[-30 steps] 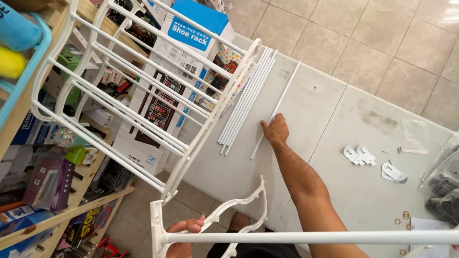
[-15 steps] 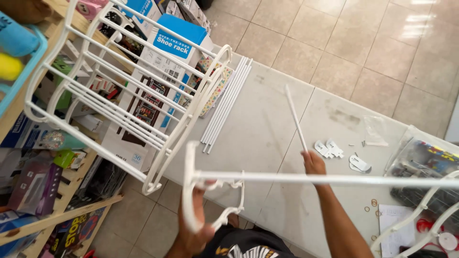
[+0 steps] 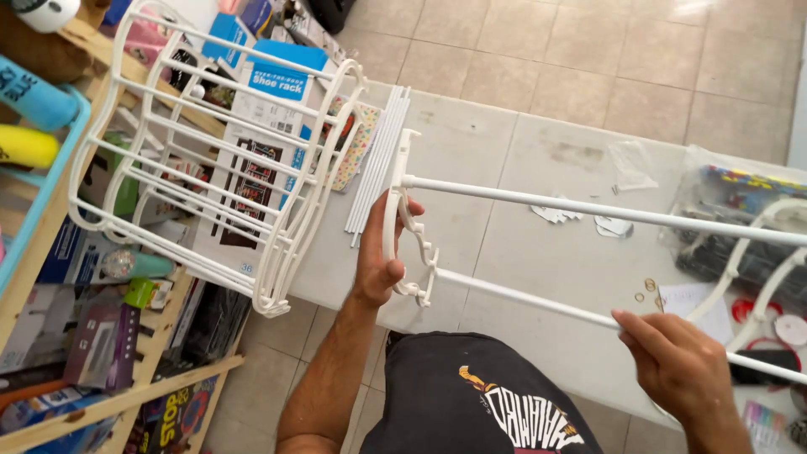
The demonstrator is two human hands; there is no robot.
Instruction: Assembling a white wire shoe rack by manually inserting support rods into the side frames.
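left hand (image 3: 380, 256) clamped round the wavy white side frame (image 3: 409, 220), thumb in front, fingers curled behind, probably to keep that end piece from twisting. right hand (image 3: 679, 363) pinched shut on the lower white rod (image 3: 525, 298), steadying it where it plugs into the frame. upper rod (image 3: 588, 206) running parallel above, out toward a second end piece (image 3: 769, 252) half cut off at the right edge. all held just over the grey table (image 3: 504, 160). finished rack (image 3: 223, 160) tipped on its side beside the spare rods (image 3: 380, 155). can't make out the small white bits (image 3: 580, 219) or the bag's contents.
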